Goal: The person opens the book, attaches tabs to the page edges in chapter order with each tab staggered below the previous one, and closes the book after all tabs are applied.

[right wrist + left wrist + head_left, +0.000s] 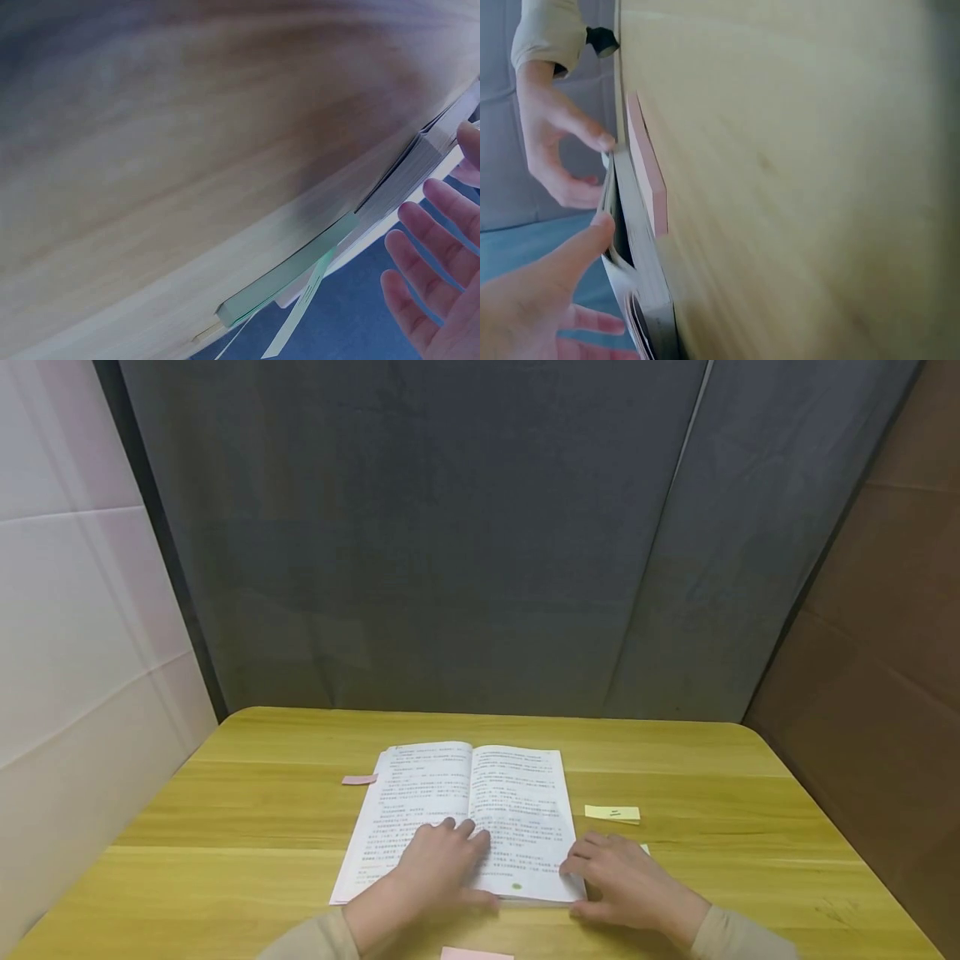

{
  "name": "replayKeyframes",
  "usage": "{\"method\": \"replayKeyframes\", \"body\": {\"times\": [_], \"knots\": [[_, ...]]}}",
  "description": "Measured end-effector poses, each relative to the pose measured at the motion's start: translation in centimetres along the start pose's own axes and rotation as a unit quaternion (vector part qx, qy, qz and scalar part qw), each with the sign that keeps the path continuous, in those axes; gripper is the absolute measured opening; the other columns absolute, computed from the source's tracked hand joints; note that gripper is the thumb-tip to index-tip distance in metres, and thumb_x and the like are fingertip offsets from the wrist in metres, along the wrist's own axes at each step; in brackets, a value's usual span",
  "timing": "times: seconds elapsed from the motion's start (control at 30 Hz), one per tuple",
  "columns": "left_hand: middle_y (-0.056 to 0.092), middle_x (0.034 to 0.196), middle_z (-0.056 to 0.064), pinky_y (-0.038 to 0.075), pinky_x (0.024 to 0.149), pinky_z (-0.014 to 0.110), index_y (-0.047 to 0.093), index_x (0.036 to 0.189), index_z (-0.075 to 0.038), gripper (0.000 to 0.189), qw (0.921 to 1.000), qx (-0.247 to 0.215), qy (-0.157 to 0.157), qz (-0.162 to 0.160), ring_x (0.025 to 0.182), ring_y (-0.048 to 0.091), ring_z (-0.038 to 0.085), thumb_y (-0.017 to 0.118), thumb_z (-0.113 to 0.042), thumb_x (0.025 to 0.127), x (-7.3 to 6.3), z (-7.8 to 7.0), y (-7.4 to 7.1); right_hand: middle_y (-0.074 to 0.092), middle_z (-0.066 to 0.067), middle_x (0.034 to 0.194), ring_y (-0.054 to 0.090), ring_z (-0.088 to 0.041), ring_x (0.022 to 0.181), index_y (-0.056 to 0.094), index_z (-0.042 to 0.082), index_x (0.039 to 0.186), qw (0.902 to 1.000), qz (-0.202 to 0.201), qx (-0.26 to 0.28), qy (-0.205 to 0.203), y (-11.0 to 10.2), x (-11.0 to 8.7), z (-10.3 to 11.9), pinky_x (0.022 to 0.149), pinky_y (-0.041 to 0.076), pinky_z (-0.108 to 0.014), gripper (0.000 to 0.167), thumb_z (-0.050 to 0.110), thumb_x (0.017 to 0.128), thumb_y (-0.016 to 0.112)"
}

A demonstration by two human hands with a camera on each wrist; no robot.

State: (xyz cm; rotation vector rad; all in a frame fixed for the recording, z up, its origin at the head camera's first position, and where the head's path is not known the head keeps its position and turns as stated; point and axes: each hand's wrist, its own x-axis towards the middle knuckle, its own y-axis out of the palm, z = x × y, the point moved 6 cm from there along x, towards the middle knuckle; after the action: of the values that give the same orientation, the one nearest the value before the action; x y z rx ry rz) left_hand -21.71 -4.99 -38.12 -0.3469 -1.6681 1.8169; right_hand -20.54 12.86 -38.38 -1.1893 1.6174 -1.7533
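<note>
An open book [517, 785] with printed pages lies on the table. My left hand [442, 864] rests across its lower middle, over the spine, with fingers extended and the thumb at the bottom edge. At the lower right corner is my right hand [622, 877], fingertips by the page edge and thumb just below the corner. In the right wrist view its fingers [424, 247] are spread and loosely straight, holding nothing. A pink paper tab [360, 780] sticks out from the left page edge. Whether the right thumb touches the book is hard to tell.
A yellow sticky note pad [612, 814] lies right of the book. In the right wrist view are a green pad [285, 277] and a pale strip [300, 311] beside it. A pink pad [476, 954] sits at the near side of the wooden table [225, 827].
</note>
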Motion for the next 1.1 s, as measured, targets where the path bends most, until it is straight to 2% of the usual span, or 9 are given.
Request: {"method": "replayKeyframes", "body": {"times": [0.27, 0.5, 0.63, 0.97, 1.1], "knots": [[0.044, 0.069, -0.004, 0.028, 0.038, 0.026, 0.056, 0.094, -0.015, 0.077, 0.9995, -0.028, -0.009, -0.008, 0.059, 0.044, 0.015, 0.049, -0.079, 0.052, -0.2, 1.0, -0.1, 0.054, 0.009, 0.089, 0.048, -0.009, 0.083, 0.062, 0.017, 0.089, 1.0000, -0.001, 0.005, -0.001, -0.1, -0.1, 0.0, 0.062, 0.042, -0.026, 0.032, 0.042, 0.069, 0.067], [0.042, 0.071, -0.007, 0.029, 0.039, 0.025, 0.054, 0.098, -0.016, 0.072, 0.9972, -0.074, -0.011, -0.004, 0.061, 0.042, 0.012, 0.056, -0.074, 0.054, -0.5, 1.6, -0.3, 0.055, 0.008, 0.090, 0.049, -0.009, 0.083, 0.063, 0.016, 0.091, 0.9999, 0.001, 0.010, 0.003, -0.1, -0.1, -0.1, 0.063, 0.044, -0.027, 0.034, 0.043, 0.070, 0.066], [0.045, 0.077, -0.007, 0.031, 0.041, 0.025, 0.055, 0.105, -0.016, 0.073, 0.9957, -0.091, -0.017, -0.003, 0.065, 0.046, 0.013, 0.057, -0.071, 0.057, -0.8, 1.9, -0.3, 0.054, 0.009, 0.090, 0.048, -0.008, 0.082, 0.063, 0.016, 0.092, 0.9998, 0.001, 0.019, 0.005, 0.0, -0.3, -0.4, 0.064, 0.043, -0.027, 0.035, 0.044, 0.071, 0.065], [0.052, 0.096, -0.005, 0.037, 0.044, 0.026, 0.053, 0.116, -0.017, 0.073, 0.9929, -0.111, -0.011, -0.042, 0.079, 0.054, 0.014, 0.059, -0.066, 0.062, -1.6, 2.5, -0.7, 0.054, 0.010, 0.091, 0.048, -0.007, 0.083, 0.063, 0.016, 0.095, 0.9997, 0.001, 0.026, 0.003, 0.2, -0.7, -0.9, 0.065, 0.044, -0.027, 0.040, 0.048, 0.073, 0.063], [0.051, 0.104, -0.004, 0.040, 0.049, 0.027, 0.049, 0.121, -0.018, 0.070, 0.9924, -0.112, 0.004, -0.051, 0.085, 0.053, 0.014, 0.064, -0.058, 0.065, -1.9, 2.3, -0.9, 0.054, 0.010, 0.091, 0.048, -0.007, 0.082, 0.063, 0.016, 0.096, 0.9997, -0.001, 0.024, 0.002, 0.2, -0.8, -0.8, 0.064, 0.044, -0.028, 0.040, 0.049, 0.074, 0.062]]}}
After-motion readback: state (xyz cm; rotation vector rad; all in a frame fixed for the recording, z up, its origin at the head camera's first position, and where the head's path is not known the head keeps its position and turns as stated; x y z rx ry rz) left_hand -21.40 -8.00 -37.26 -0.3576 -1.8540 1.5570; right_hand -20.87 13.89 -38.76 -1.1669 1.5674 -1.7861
